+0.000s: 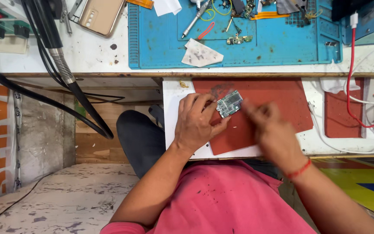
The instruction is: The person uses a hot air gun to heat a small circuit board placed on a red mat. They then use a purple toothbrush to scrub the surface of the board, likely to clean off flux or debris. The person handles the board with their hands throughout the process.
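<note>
We see one small rectangular circuit board (229, 103), green with silvery metal shields, lying on a matte red mat (278, 99) that covers part of a white pull-out worktop (172, 108). Our left hand (195, 123) grips the board's left edge between thumb and fingertips. Our right hand (269, 128) is just beside the board on its right, blurred, so we cannot tell whether it is clenched or holding anything; a red thread bracelet (298, 170) circles its wrist. Above, on the upper worktop, lies one blue ridged rubber mat (161, 43) carrying a crumpled stained wipe (200, 54) and a metal-tipped tool (194, 19). A gold-backed phone (101, 15) lies well apart at the left.
</note>
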